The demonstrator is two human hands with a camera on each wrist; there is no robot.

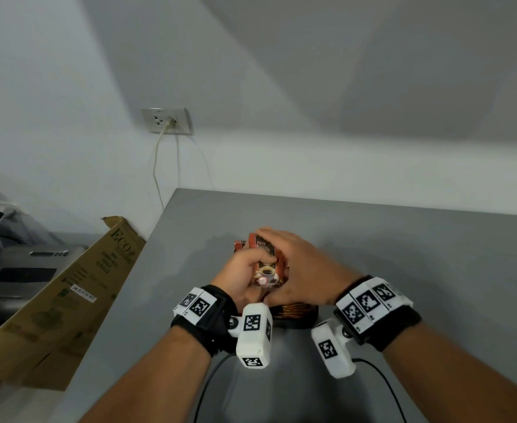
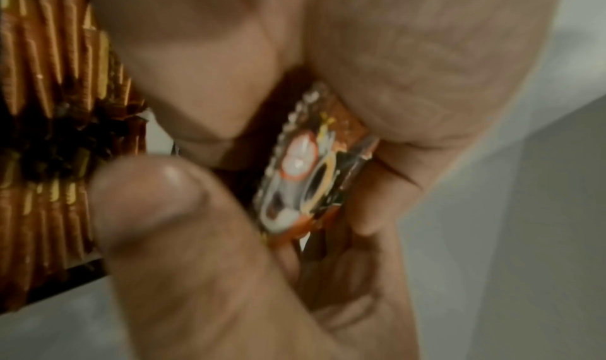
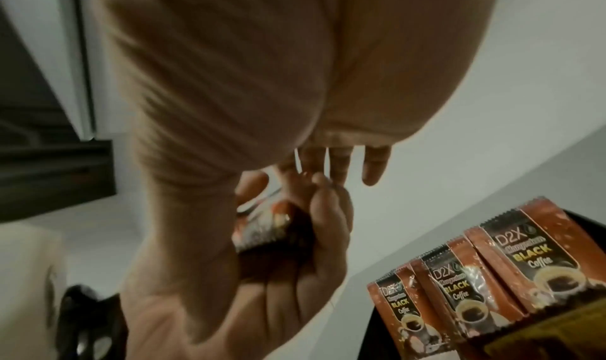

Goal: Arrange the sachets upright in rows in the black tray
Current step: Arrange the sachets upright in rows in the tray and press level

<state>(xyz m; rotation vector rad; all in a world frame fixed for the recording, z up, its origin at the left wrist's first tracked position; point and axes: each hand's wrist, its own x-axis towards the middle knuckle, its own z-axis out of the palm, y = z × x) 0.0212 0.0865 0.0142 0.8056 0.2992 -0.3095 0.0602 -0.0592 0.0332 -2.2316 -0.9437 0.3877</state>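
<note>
A small bundle of brown coffee sachets (image 1: 269, 270) is held above the black tray (image 1: 306, 323). My left hand (image 1: 248, 267) grips the bundle from the left, thumb across its face. My right hand (image 1: 293, 254) lies over its top and right side, fingers (image 3: 341, 166) straight. In the left wrist view the bundle (image 2: 301, 179) sits edge-on between thumb and fingers, beside rows of upright sachets (image 2: 49, 80). The right wrist view has three sachets (image 3: 459, 288) standing in the tray (image 3: 587, 220). The hands hide most of the tray in the head view.
The grey table (image 1: 403, 254) runs up to a white wall. A cardboard box (image 1: 77, 288) leans at its left edge, beside a grey device (image 1: 22, 276). A wall socket (image 1: 167, 120) has a cord hanging down. Black cables (image 1: 211, 386) trail near the front edge.
</note>
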